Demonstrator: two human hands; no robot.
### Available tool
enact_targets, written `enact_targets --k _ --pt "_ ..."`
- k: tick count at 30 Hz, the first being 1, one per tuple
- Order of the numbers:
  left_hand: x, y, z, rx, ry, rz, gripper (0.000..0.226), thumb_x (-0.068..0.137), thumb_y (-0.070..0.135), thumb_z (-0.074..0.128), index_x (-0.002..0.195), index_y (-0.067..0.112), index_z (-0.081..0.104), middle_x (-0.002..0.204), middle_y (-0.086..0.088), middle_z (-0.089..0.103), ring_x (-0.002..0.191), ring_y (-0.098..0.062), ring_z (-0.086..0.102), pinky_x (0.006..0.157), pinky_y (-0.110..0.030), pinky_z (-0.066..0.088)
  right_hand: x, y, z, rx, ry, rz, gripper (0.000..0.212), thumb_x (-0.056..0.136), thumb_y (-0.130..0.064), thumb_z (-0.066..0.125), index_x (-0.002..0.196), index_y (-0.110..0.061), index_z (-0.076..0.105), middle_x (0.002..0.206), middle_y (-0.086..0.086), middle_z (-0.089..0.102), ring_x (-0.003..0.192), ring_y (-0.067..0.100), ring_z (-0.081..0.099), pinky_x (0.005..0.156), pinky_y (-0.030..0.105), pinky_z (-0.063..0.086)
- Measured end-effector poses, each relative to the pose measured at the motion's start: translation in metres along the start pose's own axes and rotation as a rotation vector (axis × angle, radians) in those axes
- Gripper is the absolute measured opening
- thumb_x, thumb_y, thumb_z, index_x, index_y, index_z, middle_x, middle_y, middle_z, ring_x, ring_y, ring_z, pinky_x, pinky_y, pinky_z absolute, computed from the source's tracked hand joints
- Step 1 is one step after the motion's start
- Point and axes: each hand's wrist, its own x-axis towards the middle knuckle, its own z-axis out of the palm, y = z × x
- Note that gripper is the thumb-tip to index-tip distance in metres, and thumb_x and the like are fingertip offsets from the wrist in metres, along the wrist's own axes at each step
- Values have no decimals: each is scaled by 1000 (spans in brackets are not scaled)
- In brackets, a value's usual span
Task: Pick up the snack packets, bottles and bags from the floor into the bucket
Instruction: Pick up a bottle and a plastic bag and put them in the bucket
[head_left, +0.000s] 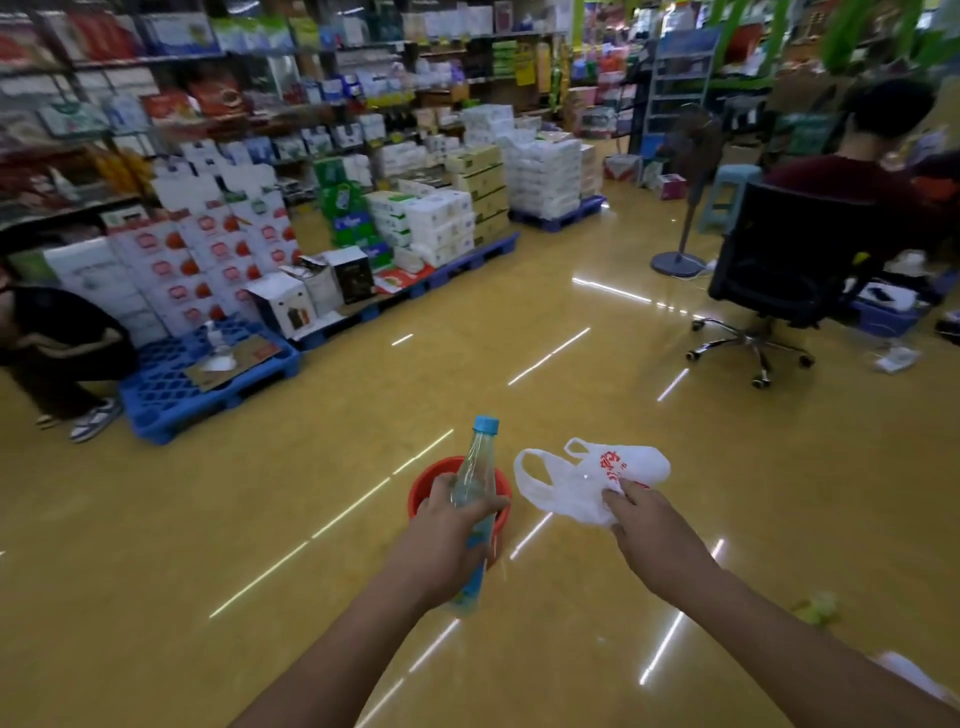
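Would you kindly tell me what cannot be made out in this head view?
Head view:
Inside of the bucket: hidden by the left hand and bottle.
Red print on the bag, pinched by the right hand: crumpled, unreadable.
Green thing on the floor, right: blurred.
White thing, lower right: cut off by the right arm.

It was a shop, most likely a supermarket. Long shelves (130, 62) along the far and left edges of the floor (519, 426) were crammed with boxed and bagged goods. Printed cartons (197, 249) stood stacked on blue pallets (171, 395), and white multipacks (540, 171) were piled on another pallet farther back.
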Motion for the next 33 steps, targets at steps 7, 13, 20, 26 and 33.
enact_targets --k 7,13,20,26,33 --pt "59 -19 -7 29 -10 -82 64 87 32 62 138 59 34 151 3 13 129 -15 41 93 -24 44 98 -2 15 78 -38 -111 41 90 -5 45 125 -19 59 118 -1 60 106 22 55 78 31 47" --pt "101 -32 -14 44 0 -181 84 87 33 60 139 68 5 153 0 17 127 -22 45 92 -31 48 167 1 12 120 -109 -151 28 92 -15 41 107 -26 62 99 -4 65 87 16 57 69 31 48" --pt "136 -51 -18 -119 117 -292 113 80 33 70 145 48 -22 146 4 32 119 -15 51 80 -24 46 218 1 24 234 -205 -75 21 92 -20 42 97 -19 62 84 -7 60 74 11 56 63 24 48" --pt "162 -88 -14 -158 111 -453 105 76 38 77 155 17 10 156 3 26 135 -14 39 103 -28 41 248 1 41 277 -220 -102 29 98 -28 41 106 -17 66 81 -8 55 68 8 49 57 9 35" --pt "201 -146 -3 -217 62 -502 104 72 36 79 153 20 16 153 5 30 130 -16 44 100 -31 44 290 -8 66 266 -242 -100 33 97 -33 38 109 -18 65 84 -9 56 72 7 47 59 11 35"
